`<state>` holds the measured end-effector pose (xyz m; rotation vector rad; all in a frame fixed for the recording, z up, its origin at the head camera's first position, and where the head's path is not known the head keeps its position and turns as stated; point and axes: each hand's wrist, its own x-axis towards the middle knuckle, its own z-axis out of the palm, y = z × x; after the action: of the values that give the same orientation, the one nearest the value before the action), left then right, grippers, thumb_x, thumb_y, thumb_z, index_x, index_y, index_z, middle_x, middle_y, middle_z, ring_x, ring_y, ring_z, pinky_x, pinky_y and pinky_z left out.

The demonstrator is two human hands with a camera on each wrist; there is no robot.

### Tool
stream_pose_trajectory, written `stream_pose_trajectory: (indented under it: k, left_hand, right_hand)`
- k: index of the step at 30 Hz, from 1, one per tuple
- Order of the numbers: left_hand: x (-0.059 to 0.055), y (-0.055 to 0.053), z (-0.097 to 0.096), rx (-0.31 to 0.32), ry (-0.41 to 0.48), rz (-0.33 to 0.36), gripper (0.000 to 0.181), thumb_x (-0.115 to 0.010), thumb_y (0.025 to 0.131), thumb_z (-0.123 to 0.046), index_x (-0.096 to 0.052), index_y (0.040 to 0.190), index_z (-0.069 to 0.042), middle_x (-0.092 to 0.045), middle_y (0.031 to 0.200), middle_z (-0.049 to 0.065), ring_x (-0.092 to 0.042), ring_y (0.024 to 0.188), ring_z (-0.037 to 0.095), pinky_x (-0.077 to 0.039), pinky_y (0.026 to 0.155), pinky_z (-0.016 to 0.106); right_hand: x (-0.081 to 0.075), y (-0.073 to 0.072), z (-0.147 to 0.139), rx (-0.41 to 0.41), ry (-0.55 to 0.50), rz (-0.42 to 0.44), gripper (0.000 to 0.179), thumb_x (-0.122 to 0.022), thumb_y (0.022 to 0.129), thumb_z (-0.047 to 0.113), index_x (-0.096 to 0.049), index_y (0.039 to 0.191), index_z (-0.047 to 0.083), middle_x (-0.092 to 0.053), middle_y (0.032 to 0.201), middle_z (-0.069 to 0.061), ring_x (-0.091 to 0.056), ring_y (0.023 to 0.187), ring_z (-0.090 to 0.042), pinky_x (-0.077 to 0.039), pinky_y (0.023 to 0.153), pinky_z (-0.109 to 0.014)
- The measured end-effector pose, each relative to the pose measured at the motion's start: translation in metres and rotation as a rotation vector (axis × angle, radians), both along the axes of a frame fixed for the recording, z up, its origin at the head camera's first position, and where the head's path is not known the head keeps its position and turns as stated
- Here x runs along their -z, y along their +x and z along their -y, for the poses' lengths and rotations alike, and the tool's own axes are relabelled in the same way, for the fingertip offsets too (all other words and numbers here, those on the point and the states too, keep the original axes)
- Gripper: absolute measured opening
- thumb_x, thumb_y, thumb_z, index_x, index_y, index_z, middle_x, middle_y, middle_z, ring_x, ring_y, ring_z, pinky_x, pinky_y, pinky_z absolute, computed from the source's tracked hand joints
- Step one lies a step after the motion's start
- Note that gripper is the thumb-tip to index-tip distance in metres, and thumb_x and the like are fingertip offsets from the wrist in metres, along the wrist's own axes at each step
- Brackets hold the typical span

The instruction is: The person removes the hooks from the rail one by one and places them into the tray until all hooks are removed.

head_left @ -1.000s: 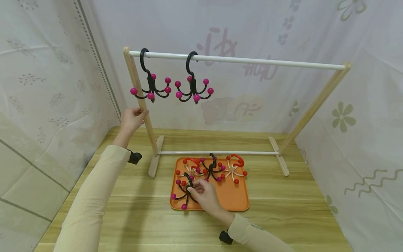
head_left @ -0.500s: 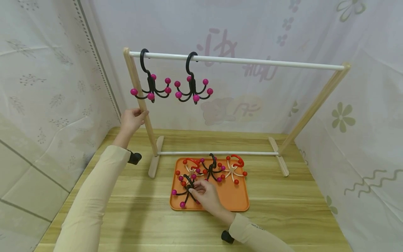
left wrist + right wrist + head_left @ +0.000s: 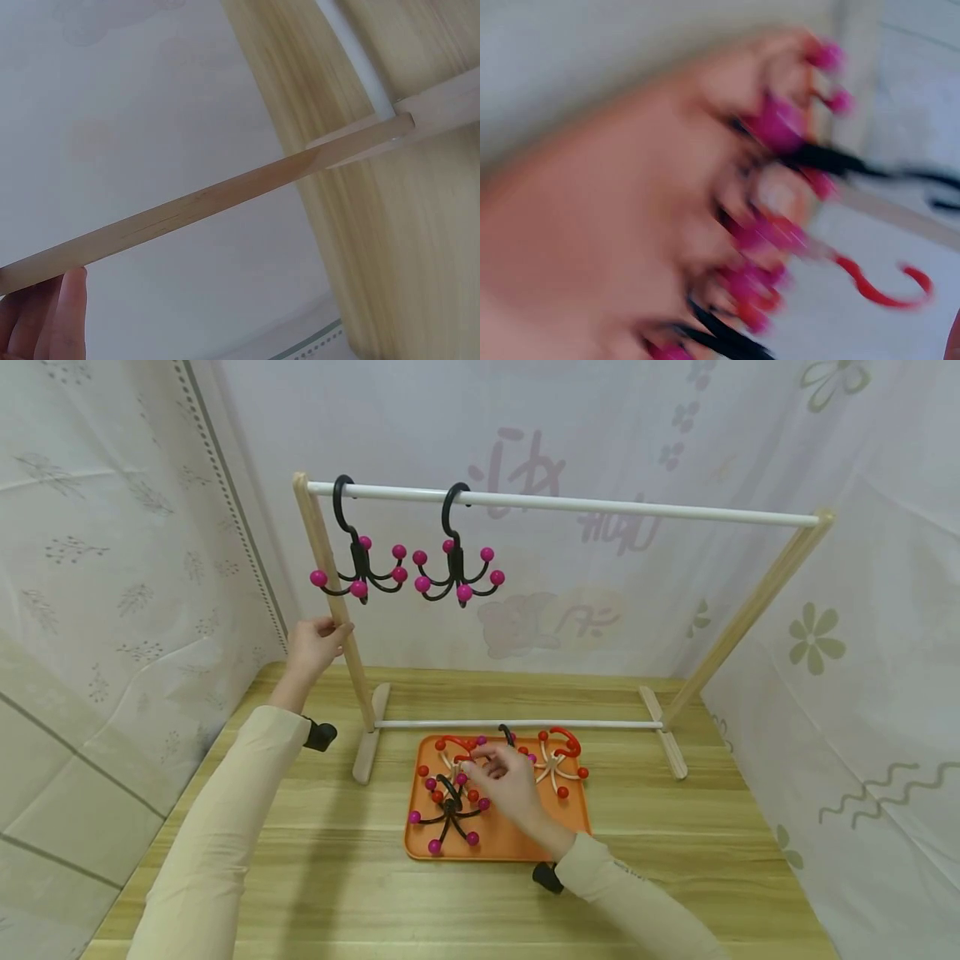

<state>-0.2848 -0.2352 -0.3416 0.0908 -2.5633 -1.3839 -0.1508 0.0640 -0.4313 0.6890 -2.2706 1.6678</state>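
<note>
Left hand [image 3: 315, 647], head view: thumb and fingers pinch the left upright post [image 3: 358, 672] of a wooden rack. The left wrist view adds the grip from close by, 1 digit pressed to the post's edge, with a fine dark line along the grain beyond it.

Right hand [image 3: 510, 781], head view: thumb and index finger stand apart over an orange tray [image 3: 573, 810], with nothing seen clasped; whether they touch a hanger cannot be told.

Just below the right fingertips lies the front black hanger [image 3: 450, 807], its 6 magenta balls spread out. Beside the thumb is the left red-hooked hanger [image 3: 454, 768]; the rear black hanger [image 3: 507, 735] is mostly hidden by the hand, its hook rising behind the knuckles. The right red-hooked hanger [image 3: 553, 762] lies on the hand's far right side. The right wrist view is blurred, yet gives 1 red hook side-on and dark stems among magenta balls; which black hanger each stem belongs to cannot be told.

Above the left hand, in the head view only, 2 black hangers hang from the white rail [image 3: 637, 510]: the first [image 3: 360, 564] near the gripped post, the second [image 3: 455, 564] farther right. Below that hand, both head and left wrist views show the lower white bar [image 3: 525, 724] meeting the post's foot.
</note>
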Motion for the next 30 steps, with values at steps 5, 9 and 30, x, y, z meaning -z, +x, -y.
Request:
stream_pose_trajectory:
  k: [5, 9, 30]
  left_hand:
    - [0.0, 0.0, 0.0, 0.004, 0.008, 0.004, 0.043, -0.05, 0.09, -0.029, -0.055, 0.113, 0.007, -0.056, 0.105, 0.023, -0.056, 0.091, 0.029, -0.051, 0.068, 0.021]
    - [0.0, -0.001, -0.001, 0.008, 0.014, 0.002, 0.042, -0.05, 0.09, -0.028, -0.055, 0.113, 0.007, -0.056, 0.105, 0.023, -0.056, 0.092, 0.029, -0.051, 0.07, 0.023]
    - [-0.002, 0.0, -0.001, 0.009, 0.022, 0.022, 0.043, -0.05, 0.09, -0.028, -0.054, 0.114, 0.008, -0.055, 0.108, 0.023, -0.054, 0.096, 0.03, -0.051, 0.074, 0.027]
  right_hand:
    - [-0.049, -0.026, -0.003, 0.064, -0.019, -0.065, 0.012, -0.062, 0.082, 0.005, -0.063, 0.091, -0.003, -0.062, 0.081, -0.012, -0.06, 0.067, -0.022, -0.052, 0.059, -0.028]
    - [-0.077, -0.051, -0.006, 0.1, -0.05, -0.122, 0.012, -0.06, 0.084, 0.006, -0.063, 0.091, -0.003, -0.063, 0.082, -0.011, -0.059, 0.07, -0.02, -0.052, 0.062, -0.03]
    - [-0.193, -0.139, -0.002, 0.13, 0.14, -0.119, 0.028, -0.061, 0.083, 0.017, -0.061, 0.11, 0.007, -0.061, 0.103, 0.0, -0.053, 0.092, -0.005, -0.046, 0.074, -0.016]
